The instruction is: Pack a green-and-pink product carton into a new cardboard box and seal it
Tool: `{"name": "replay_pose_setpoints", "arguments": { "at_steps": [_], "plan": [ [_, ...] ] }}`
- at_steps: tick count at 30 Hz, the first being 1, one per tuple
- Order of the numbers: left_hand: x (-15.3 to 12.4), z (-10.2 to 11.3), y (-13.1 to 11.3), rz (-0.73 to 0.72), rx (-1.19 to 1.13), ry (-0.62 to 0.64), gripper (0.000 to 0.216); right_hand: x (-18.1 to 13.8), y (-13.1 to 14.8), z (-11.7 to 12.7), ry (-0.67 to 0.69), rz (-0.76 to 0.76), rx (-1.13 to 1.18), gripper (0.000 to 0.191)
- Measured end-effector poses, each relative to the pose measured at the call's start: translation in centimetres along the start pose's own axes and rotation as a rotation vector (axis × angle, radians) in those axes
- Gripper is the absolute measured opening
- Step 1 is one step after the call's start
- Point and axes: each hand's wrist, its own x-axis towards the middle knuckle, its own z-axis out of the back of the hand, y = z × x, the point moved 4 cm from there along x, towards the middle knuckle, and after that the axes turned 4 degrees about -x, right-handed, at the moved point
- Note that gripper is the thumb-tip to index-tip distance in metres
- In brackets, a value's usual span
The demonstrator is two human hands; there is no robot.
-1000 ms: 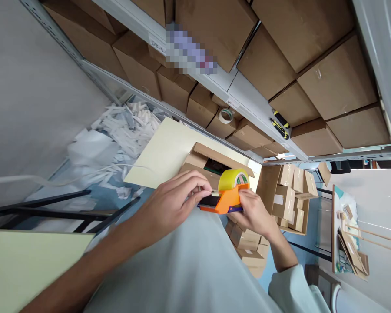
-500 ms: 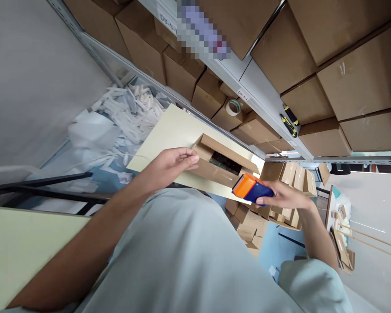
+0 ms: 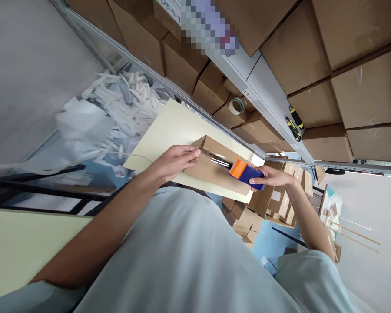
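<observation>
A small brown cardboard box (image 3: 211, 171) lies on a pale yellow table top (image 3: 169, 134), its flaps folded down. My left hand (image 3: 174, 161) presses on the box's left end with the fingers curled over its edge. My right hand (image 3: 273, 178) is closed round an orange and blue tape dispenser (image 3: 246, 174) that rests on the box's right end. A shiny strip of clear tape (image 3: 217, 160) runs along the top of the box from my left fingers to the dispenser.
Metal shelving (image 3: 263, 100) packed with brown cartons rises behind the table; a tape roll (image 3: 237, 105) and a yellow-black knife (image 3: 293, 123) lie on it. White paper scraps (image 3: 117, 113) pile at the left. An open carton of small boxes (image 3: 280, 204) stands below right.
The box flaps went from open to closed. My right hand brought the dispenser onto the box and drew tape along its top. My left hand stayed at the left end.
</observation>
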Motion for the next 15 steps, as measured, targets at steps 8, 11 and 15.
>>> {"name": "replay_pose_setpoints", "arguments": {
  "at_steps": [8,11,15],
  "plan": [
    [1.5,1.2,1.0,0.025,-0.002,0.031,0.054,3.8,-1.7,0.3,0.046,-0.01,0.015,0.059],
    [1.7,1.8,1.3,0.042,0.005,0.029,0.052,4.9,-2.0,-0.3,0.051,-0.037,0.042,0.062],
    [1.9,3.0,2.0,0.055,0.026,-0.039,0.054,5.9,-1.5,-1.1,0.07,-0.021,0.026,0.064]
  ]
}}
